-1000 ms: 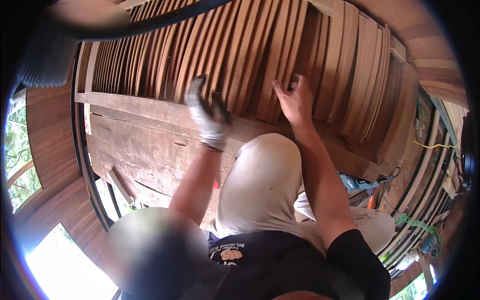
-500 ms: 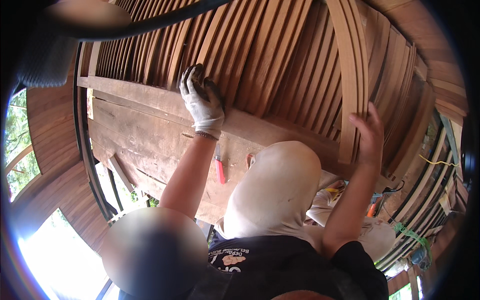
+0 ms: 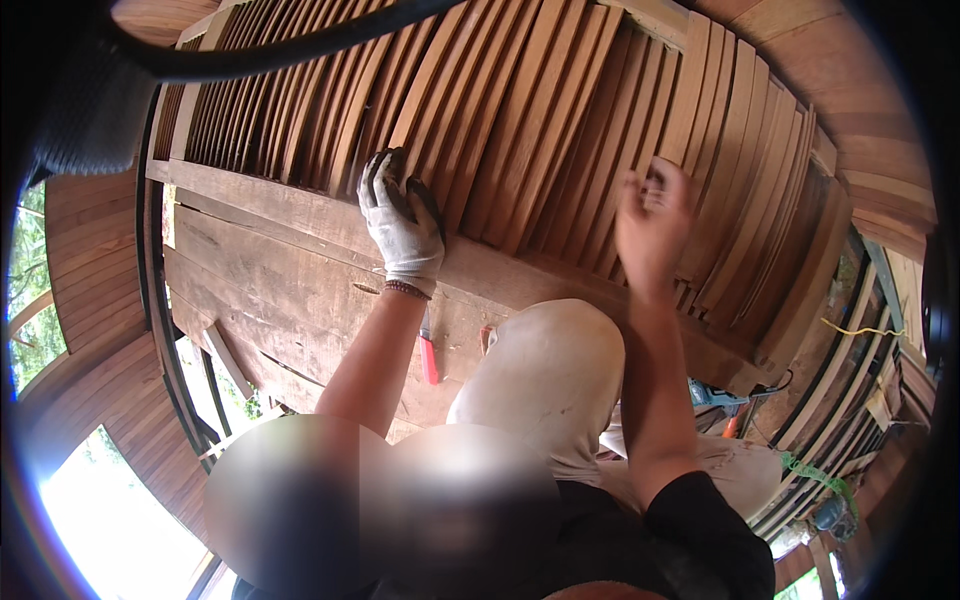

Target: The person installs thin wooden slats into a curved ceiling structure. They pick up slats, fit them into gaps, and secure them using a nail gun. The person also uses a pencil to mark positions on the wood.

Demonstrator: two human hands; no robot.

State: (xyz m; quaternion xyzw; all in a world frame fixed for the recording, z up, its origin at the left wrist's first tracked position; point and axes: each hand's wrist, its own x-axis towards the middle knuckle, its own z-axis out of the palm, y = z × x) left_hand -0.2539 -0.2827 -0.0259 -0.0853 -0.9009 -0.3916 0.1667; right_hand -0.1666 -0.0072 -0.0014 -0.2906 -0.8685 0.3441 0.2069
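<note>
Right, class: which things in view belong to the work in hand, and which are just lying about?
Seemingly in the work:
wooden slats
wooden rail along their near ends
gloved left hand
bare right hand

Apparently lying about:
red-handled knife
blue power tool
yellow cord

At the left, a wall is formed of brown planks and is broken by two openings. Green leaves are seen through the upper opening, while the lower opening is flooded with white daylight. More brown boards are seen at the upper right. A low surface is made of wide, worn planks and is brightly lit.
</note>
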